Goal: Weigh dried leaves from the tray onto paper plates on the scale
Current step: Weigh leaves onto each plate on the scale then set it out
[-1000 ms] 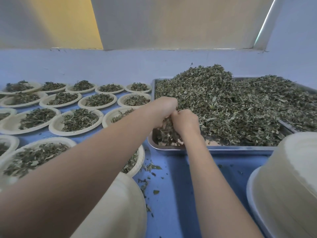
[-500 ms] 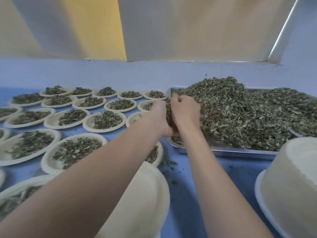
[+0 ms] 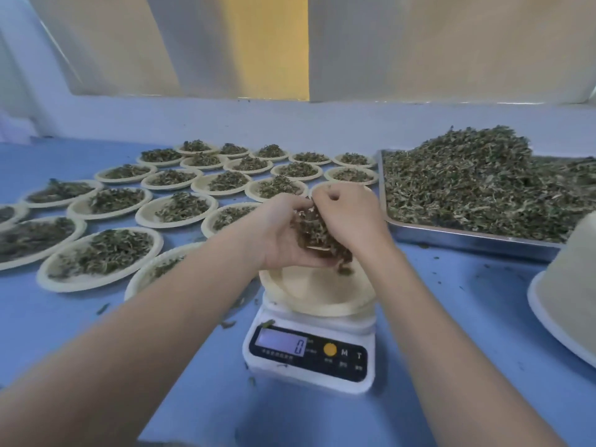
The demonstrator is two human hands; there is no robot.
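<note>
Leaves (image 3: 317, 235) sit bunched between my cupped left hand (image 3: 283, 233) and curled right hand (image 3: 350, 217), both gripping them just above the empty plate (image 3: 319, 293) on the scale (image 3: 311, 353), which reads zero; tray (image 3: 467, 240) lies behind it to the right.

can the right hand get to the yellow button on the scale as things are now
Probably not right away: the right hand is cupped with the left hand around a clump of leaves. The yellow button itself is uncovered, with nothing over it.
</note>
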